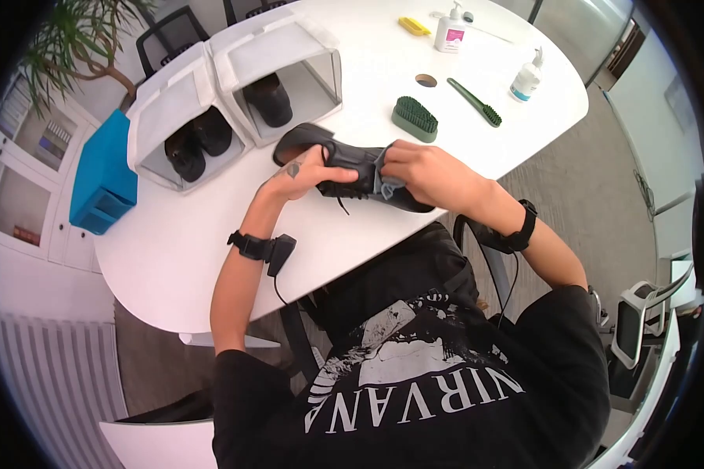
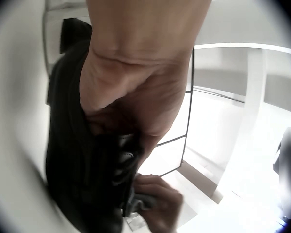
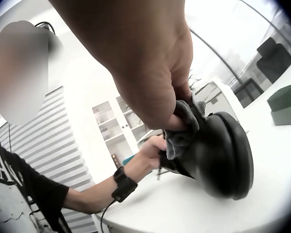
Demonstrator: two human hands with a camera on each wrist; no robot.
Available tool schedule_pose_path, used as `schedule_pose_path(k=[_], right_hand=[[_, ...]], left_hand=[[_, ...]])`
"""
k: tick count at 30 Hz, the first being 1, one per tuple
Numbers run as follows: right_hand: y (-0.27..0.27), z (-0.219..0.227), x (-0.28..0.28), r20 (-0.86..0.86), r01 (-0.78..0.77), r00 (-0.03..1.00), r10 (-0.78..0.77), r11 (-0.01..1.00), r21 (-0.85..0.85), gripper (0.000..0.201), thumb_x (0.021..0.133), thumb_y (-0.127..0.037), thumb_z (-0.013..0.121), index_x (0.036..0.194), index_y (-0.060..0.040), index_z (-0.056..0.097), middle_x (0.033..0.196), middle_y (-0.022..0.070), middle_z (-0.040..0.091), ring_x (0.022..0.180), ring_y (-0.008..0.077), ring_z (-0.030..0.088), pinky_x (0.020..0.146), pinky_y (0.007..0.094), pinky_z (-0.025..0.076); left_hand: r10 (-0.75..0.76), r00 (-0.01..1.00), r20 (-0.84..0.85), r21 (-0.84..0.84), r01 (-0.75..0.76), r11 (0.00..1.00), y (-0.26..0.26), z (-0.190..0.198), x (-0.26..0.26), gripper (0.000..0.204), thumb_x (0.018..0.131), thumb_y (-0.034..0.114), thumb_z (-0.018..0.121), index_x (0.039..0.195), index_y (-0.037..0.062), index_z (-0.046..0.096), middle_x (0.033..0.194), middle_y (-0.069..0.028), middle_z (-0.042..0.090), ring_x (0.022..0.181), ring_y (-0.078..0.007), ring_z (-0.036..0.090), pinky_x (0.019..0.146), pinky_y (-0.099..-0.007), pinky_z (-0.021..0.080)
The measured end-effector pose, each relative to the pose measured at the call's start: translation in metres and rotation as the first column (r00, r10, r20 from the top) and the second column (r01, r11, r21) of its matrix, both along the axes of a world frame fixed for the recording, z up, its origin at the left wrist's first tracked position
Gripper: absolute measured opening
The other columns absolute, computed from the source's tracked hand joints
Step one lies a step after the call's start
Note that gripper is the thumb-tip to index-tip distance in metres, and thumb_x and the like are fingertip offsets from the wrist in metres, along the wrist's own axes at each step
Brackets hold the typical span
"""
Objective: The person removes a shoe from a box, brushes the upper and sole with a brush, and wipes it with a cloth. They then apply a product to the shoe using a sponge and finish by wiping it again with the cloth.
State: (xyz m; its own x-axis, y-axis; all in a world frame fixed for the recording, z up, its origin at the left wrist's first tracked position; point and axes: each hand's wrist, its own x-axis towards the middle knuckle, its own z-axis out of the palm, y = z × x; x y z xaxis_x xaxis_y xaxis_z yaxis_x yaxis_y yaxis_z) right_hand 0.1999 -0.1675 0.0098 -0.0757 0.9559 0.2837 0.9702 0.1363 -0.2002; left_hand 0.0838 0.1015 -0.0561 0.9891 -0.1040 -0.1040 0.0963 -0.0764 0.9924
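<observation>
A black leather lace-up shoe (image 1: 356, 156) is held over the white table (image 1: 188, 258) near its front edge, toe toward the right. My left hand (image 1: 301, 176) grips it around the ankle opening, thumb lying along the laced front. In the left wrist view that hand hides part of the shoe's opening. My right hand (image 1: 438, 176) pinches a grey cloth (image 3: 179, 133), bunched against the shoe's upper between laces and toe. The smooth rounded toe (image 3: 213, 160) shows beyond the cloth in the right wrist view.
Two white-framed boxes (image 1: 289, 47) at the back left hold black shoes (image 1: 267, 100). Beside them stands a teal organizer (image 1: 105, 176). Behind the shoe lie a green block brush (image 1: 414, 119) and a long-handled green brush (image 1: 475, 102). Pump bottles (image 1: 527, 80) and a yellow item (image 1: 414, 26) stand farther back.
</observation>
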Motion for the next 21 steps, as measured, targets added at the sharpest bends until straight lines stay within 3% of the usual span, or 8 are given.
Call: schedule_pose_path(k=[3, 6, 8, 12, 16, 18, 20, 21], right_hand=[[-0.002, -0.018, 0.017, -0.362, 0.126, 0.924, -0.120, 0.992, -0.008, 0.045, 0.074, 0.016, 0.061, 0.114, 0.0012, 0.075, 0.111, 0.0144, 0.070, 0.106, 0.0367, 0.069, 0.094, 0.0443, 0.056], [0.000, -0.037, 0.019, -0.447, 0.215, 0.880, -0.159, 0.974, 0.077, 0.040, 0.077, 0.015, 0.062, 0.113, 0.0011, 0.075, 0.111, 0.0150, 0.070, 0.106, 0.0372, 0.069, 0.093, 0.0441, 0.057], [0.005, -0.041, 0.015, -0.393, 0.230, 0.907, -0.154, 0.961, 0.153, 0.035, 0.078, 0.012, 0.064, 0.110, 0.0023, 0.074, 0.109, 0.0158, 0.070, 0.105, 0.0376, 0.068, 0.092, 0.0453, 0.057], [0.010, -0.043, 0.013, -0.319, 0.232, 0.932, -0.169, 0.958, 0.169, 0.035, 0.078, 0.010, 0.065, 0.110, 0.0025, 0.074, 0.108, 0.0160, 0.070, 0.103, 0.0378, 0.068, 0.092, 0.0454, 0.057], [-0.008, -0.046, -0.008, -0.375, -0.005, 0.927, 0.015, 1.000, 0.028, 0.037, 0.074, 0.010, 0.065, 0.109, 0.0020, 0.074, 0.110, 0.0147, 0.070, 0.112, 0.0353, 0.066, 0.094, 0.0443, 0.058], [-0.010, -0.051, -0.022, -0.243, -0.030, 0.970, 0.020, 0.999, -0.037, 0.036, 0.074, 0.010, 0.064, 0.108, 0.0022, 0.073, 0.112, 0.0142, 0.070, 0.117, 0.0350, 0.064, 0.096, 0.0439, 0.059], [-0.003, -0.059, -0.007, -0.099, 0.031, 0.995, -0.020, 0.993, 0.115, 0.036, 0.074, 0.010, 0.065, 0.109, 0.0025, 0.073, 0.112, 0.0142, 0.069, 0.116, 0.0352, 0.064, 0.097, 0.0443, 0.059], [0.003, -0.058, 0.004, -0.153, 0.164, 0.978, -0.142, 0.977, 0.139, 0.042, 0.072, 0.013, 0.064, 0.111, 0.0009, 0.074, 0.112, 0.0142, 0.069, 0.113, 0.0354, 0.065, 0.098, 0.0427, 0.057]], left_hand=[[0.159, 0.987, 0.004, 0.234, -0.156, 0.960, 0.005, 0.005, 0.006, 0.024, 0.096, 0.025, 0.083, 0.098, 0.0030, 0.075, 0.092, 0.0035, 0.070, 0.086, -0.0064, 0.059, 0.078, -0.0261, 0.049], [0.217, 0.976, 0.008, 0.344, -0.207, 0.916, 0.003, 0.007, 0.006, 0.032, 0.098, 0.034, 0.081, 0.091, 0.0045, 0.071, 0.084, 0.0051, 0.062, 0.079, -0.0071, 0.052, 0.072, -0.0275, 0.045], [0.206, 0.979, -0.011, 0.427, -0.181, 0.886, -0.001, 0.026, 0.003, 0.039, 0.099, 0.040, 0.080, 0.089, 0.0039, 0.068, 0.082, 0.0053, 0.057, 0.078, -0.0082, 0.049, 0.070, -0.0288, 0.044], [0.088, 0.958, 0.273, 0.529, -0.226, 0.818, -0.003, 0.011, 0.011, 0.057, 0.096, 0.056, 0.078, 0.079, 0.0029, 0.064, 0.069, 0.0051, 0.049, 0.066, -0.0098, 0.044, 0.059, -0.0311, 0.041], [0.145, 0.952, 0.271, 0.605, -0.285, 0.744, 0.009, -0.012, 0.028, 0.071, 0.095, 0.057, 0.077, 0.069, -0.0032, 0.053, 0.062, -0.0094, 0.043, 0.064, -0.0125, 0.044, 0.058, -0.0371, 0.043], [0.160, 0.946, 0.282, 0.729, -0.320, 0.605, 0.006, -0.012, 0.034, 0.073, 0.097, 0.057, 0.075, 0.069, -0.0063, 0.052, 0.064, -0.0178, 0.045, 0.062, -0.0211, 0.044, 0.060, -0.0418, 0.045], [0.169, 0.942, 0.290, 0.818, -0.335, 0.468, -0.004, -0.003, 0.034, 0.066, 0.099, 0.054, 0.074, 0.075, -0.0065, 0.059, 0.067, -0.0195, 0.054, 0.062, -0.0240, 0.048, 0.062, -0.0407, 0.047], [0.209, 0.937, 0.281, 0.799, -0.349, 0.490, -0.011, 0.004, 0.031, 0.071, 0.099, 0.056, 0.072, 0.076, -0.0099, 0.059, 0.070, -0.0295, 0.051, 0.064, -0.0360, 0.052, 0.063, -0.0456, 0.049]])
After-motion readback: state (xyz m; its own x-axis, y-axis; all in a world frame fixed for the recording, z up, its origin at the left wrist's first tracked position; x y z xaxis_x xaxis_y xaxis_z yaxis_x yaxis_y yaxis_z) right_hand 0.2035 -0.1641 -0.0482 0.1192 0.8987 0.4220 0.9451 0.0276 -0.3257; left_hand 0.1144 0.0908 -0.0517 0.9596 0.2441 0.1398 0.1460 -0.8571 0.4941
